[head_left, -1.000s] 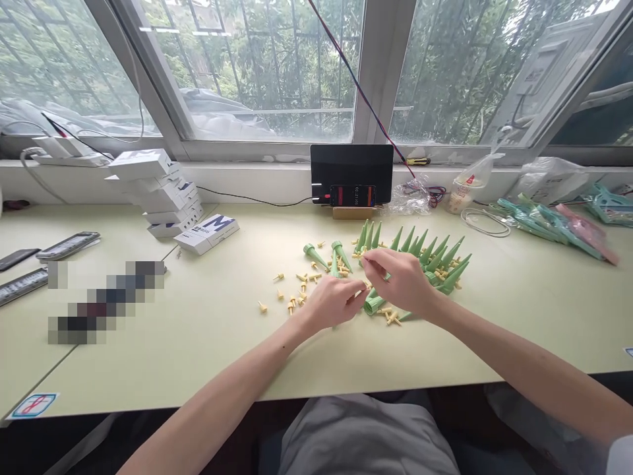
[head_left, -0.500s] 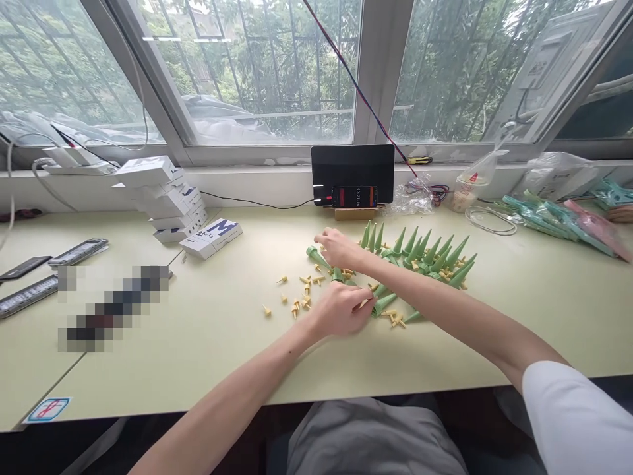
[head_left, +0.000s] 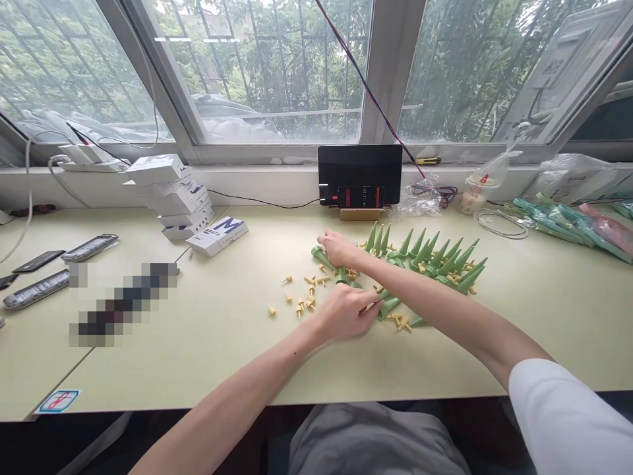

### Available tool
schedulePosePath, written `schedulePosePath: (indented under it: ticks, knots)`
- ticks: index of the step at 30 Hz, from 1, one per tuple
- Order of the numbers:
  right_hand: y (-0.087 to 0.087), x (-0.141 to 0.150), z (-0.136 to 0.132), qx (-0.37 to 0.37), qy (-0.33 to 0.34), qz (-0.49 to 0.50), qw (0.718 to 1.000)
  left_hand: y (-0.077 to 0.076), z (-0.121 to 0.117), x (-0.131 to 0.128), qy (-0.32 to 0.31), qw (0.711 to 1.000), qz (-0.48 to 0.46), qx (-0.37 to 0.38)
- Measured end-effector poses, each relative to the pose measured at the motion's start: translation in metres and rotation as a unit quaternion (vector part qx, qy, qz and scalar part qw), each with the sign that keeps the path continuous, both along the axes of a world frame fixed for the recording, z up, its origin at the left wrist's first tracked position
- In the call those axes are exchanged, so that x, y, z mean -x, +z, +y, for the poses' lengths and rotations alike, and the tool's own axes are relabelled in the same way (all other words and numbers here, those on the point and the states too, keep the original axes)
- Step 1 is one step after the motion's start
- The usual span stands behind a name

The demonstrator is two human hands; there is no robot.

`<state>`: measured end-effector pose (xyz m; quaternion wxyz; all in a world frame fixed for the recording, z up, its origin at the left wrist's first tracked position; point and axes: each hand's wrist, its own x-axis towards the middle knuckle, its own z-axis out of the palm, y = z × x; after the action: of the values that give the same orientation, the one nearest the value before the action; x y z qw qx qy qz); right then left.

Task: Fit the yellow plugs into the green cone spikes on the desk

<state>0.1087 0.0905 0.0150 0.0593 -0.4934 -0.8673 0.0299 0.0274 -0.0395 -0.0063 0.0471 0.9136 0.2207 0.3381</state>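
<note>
Several green pointed cones (head_left: 418,245) stand or lie on the table, with small yellow pegged pieces (head_left: 401,322) among them. My left hand (head_left: 349,312) is closed near the front of the group, its thumb and fingers at a green cone (head_left: 389,306) lying on its side. Farther back, my right hand (head_left: 340,249) reaches across to the left, fingers bent down onto the wide end of another tilted green cone (head_left: 324,257). My right forearm covers part of the group. Loose yellow pieces (head_left: 300,308) lie left of my hands.
A phone (head_left: 360,197) leans on a black panel (head_left: 360,165) at the back. White boxes (head_left: 171,191) are stacked at the back left. Phone-like devices (head_left: 39,289) lie on the left. A bagged cup (head_left: 475,192) and coloured plastic packets (head_left: 568,224) are at the back right.
The view has shifted slightly, moving everything a little to the right. My right fingers have come slightly lower at the tilted cone. My left hand stays at its cone.
</note>
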Motion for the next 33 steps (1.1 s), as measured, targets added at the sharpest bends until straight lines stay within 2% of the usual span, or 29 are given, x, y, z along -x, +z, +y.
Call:
schedulePosePath:
  ticks: [10,14,16,20,23,28,33]
  knots:
    - [0.005,-0.002,-0.008,0.018,-0.006,-0.004,1.0,-0.002,0.002,0.0,0.007,1.0,0.0,-0.014]
    - [0.012,-0.007,-0.021,0.008,0.001,0.013,1.0,-0.006,0.005,0.001,0.013,1.0,-0.016,-0.019]
    - [0.017,-0.012,-0.032,-0.019,0.019,0.057,0.998,-0.007,0.006,0.001,0.016,1.0,-0.02,-0.016]
    - [0.026,-0.034,-0.062,-0.094,0.082,0.226,0.966,-0.007,0.007,0.002,0.022,0.999,-0.026,-0.009]
    - [0.025,-0.056,-0.085,-0.143,0.086,0.305,0.938,-0.008,0.007,0.002,0.024,0.999,-0.039,-0.013]
    - [0.011,-0.083,-0.11,-0.192,0.103,0.358,0.908,-0.008,0.01,0.001,0.05,0.996,-0.08,-0.008]
    - [0.003,-0.095,-0.12,-0.227,0.093,0.388,0.888,-0.002,0.014,0.004,0.079,0.991,-0.109,0.023]
